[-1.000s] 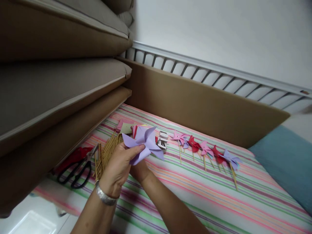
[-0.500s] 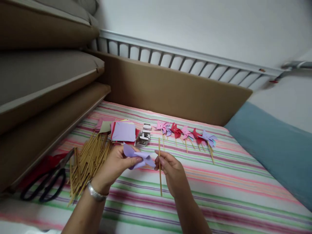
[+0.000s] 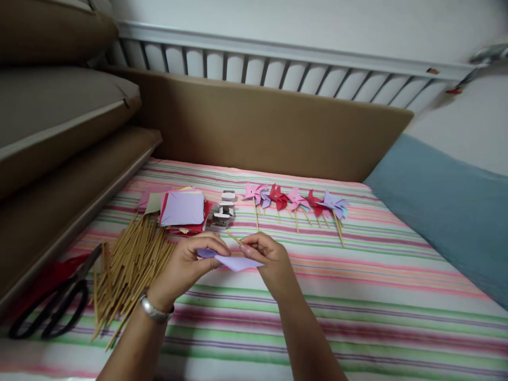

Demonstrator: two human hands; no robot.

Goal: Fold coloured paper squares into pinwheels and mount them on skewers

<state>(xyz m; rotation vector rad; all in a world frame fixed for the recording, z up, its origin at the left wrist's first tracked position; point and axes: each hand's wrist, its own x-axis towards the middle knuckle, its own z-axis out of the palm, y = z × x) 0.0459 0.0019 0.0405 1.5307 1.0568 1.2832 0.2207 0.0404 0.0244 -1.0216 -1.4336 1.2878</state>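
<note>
A purple paper pinwheel is pinched between the thumb and fingers of my left hand, which wears a silver bracelet. My right hand grips a thin wooden stick close to the pinwheel's far side. The stick's tip points up and left; its lower part is hidden by the hand and paper. Whether the stick touches the paper I cannot tell. Left of my hands lies a heap of wooden sticks. Beyond them is a stack of coloured paper squares.
Finished pinwheels lie in a row at the back right. Small clear boxes stand beside the paper stack. Black-handled scissors rest at the left near stacked cushions. A brown board borders the striped cloth.
The stick has gone from upright to slanted and come up to the pinwheel as my hands drew together. The pinwheel is tilted flatter. The camera view has shifted somewhat.
</note>
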